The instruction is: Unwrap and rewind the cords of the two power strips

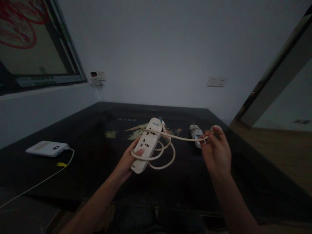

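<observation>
My left hand (128, 160) is wrapped round the lower part of a white power strip (146, 146), its thumb on the socket face. The strip is tilted, with its blue lettering at the far end. A white cord (173, 155) loops loosely round the strip and stretches across to the right. My right hand (216, 151) is closed on the cord's far end, with the white plug at the fingertips. Just beyond that hand lies a second white strip-like thing (195, 133) wrapped in its cord, partly hidden by my fingers.
The dark table (97, 130) has a flower pattern in its middle. A white power bank (47, 148) with a cable (48, 178) lies at the left, beside a yellow tag (61, 164). Wall sockets (216, 82) are on the back wall, with more sockets (98, 78) in the left corner.
</observation>
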`<control>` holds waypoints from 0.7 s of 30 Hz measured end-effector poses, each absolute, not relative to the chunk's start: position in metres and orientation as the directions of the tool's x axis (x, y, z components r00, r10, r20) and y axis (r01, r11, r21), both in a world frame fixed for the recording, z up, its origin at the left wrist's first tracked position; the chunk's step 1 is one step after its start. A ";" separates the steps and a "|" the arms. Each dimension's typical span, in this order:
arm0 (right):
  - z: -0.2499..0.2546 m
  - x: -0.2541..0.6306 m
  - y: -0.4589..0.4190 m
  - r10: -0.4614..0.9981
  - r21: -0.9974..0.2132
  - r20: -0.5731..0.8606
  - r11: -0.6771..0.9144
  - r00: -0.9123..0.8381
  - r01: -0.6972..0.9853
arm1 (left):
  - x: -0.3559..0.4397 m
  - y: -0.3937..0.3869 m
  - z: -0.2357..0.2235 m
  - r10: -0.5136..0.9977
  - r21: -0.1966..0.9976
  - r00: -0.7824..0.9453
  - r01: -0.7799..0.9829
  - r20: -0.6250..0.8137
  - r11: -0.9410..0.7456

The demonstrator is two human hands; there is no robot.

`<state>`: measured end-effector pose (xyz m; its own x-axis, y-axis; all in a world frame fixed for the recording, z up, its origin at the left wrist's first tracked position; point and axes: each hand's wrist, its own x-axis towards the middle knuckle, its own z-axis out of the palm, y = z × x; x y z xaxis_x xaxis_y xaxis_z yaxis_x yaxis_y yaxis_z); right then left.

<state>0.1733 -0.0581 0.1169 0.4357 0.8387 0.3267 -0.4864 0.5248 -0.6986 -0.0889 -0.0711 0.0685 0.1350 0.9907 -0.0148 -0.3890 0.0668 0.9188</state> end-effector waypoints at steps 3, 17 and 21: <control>0.113 0.169 -0.060 0.873 -0.710 0.320 0.478 0.368 -0.518 | -0.085 -0.074 0.068 0.986 0.927 0.163 -0.362 -0.036 0.094; 0.112 0.184 -0.056 0.771 -0.620 0.407 0.627 0.489 -0.472 | -0.086 -0.085 0.062 0.919 0.911 0.395 -0.375 -0.013 0.174; 0.118 0.184 -0.058 0.732 -0.584 0.443 0.673 0.517 -0.453 | -0.087 -0.087 0.059 0.870 0.902 0.493 -0.373 -0.006 0.218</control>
<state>0.1837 -0.0585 0.1181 0.5172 0.7323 0.4430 -0.4531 0.6734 -0.5841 -0.0870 -0.0874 0.0595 0.4930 0.8700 -0.0061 -0.3732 0.2179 0.9018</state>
